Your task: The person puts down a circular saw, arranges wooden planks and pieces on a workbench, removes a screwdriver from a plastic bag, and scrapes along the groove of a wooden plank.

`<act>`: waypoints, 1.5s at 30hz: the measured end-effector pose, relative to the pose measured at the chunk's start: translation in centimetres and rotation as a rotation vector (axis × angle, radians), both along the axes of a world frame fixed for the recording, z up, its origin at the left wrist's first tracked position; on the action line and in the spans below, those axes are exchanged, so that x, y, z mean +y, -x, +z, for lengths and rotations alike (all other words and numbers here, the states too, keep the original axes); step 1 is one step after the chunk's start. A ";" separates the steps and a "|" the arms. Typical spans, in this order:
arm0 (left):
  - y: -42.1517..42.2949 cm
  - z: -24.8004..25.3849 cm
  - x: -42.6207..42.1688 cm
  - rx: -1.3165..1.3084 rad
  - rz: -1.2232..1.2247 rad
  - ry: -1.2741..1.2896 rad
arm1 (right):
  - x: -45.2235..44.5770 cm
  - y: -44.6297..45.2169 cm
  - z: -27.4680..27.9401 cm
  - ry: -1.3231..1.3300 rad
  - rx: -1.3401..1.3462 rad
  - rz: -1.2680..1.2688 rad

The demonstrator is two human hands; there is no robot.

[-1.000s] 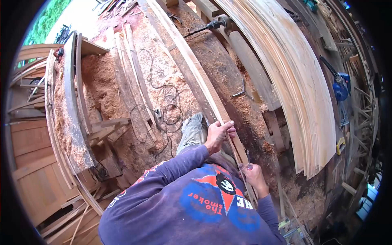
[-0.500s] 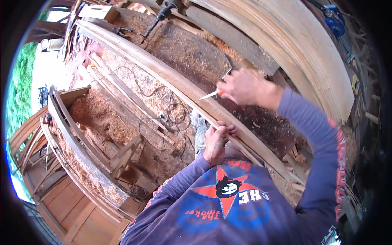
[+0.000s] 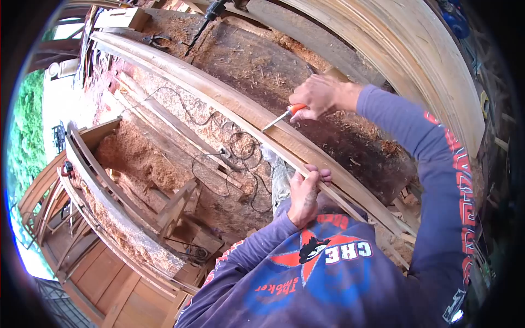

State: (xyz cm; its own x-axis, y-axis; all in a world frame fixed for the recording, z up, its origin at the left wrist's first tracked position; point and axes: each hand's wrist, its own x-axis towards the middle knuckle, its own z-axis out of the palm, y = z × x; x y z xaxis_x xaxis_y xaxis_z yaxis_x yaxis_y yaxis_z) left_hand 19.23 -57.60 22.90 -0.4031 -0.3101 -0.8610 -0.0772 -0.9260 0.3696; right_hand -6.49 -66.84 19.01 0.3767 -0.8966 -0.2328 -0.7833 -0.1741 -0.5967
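Observation:
A long pale wooden strip crosses the view diagonally, from the upper left to the lower right. My left hand is closed on its near edge, with thumb and fingers pinching the wood. Above the strip, my right hand is wrapped round the orange handle of a pointed tool. The tool's thin metal shaft slants down to the left, and its tip is at the strip's surface, up the strip from my left hand.
A drill with a long bit lies at the top. Stacked curved boards fill the upper right. A shaving-covered beam stands at the left, and a looped black cable lies among shavings.
My right hand has left the strip's near end and now holds the orange-handled tool, its tip lowered to the wood. The view has turned, and the strip lies more slanted.

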 end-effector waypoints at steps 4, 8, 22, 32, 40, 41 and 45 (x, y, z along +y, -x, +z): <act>0.4 0.0 0.1 -0.026 0.014 -0.010 | 0.3 0.0 -2.4 0.123 -0.086 -0.054; 0.9 0.6 0.1 -0.024 0.012 -0.042 | 0.6 0.0 -3.5 0.165 -0.132 -0.067; 0.5 0.4 0.1 -0.015 -0.054 0.037 | -7.3 -0.3 2.3 0.051 0.183 0.040; 0.6 1.6 -0.1 0.009 -0.036 0.002 | -8.2 -0.8 -5.4 0.145 -0.044 -0.008; -0.2 1.0 0.0 0.072 -0.035 0.045 | -10.6 0.4 -4.4 0.227 0.024 0.072; -0.4 0.9 0.2 0.061 -0.030 0.041 | -11.2 0.3 -2.4 0.169 0.082 0.058; -0.4 1.0 0.3 0.055 -0.016 0.019 | -14.9 -1.2 1.0 0.031 0.223 0.028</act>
State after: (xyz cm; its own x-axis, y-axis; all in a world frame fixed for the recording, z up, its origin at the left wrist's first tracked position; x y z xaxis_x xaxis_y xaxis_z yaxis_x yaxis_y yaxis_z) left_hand 19.62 -57.28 23.92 -0.4548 -0.3192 -0.8314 -0.0706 -0.9177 0.3909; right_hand -5.32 -81.72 19.97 0.3436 -0.8948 -0.2852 -0.8899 -0.2132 -0.4032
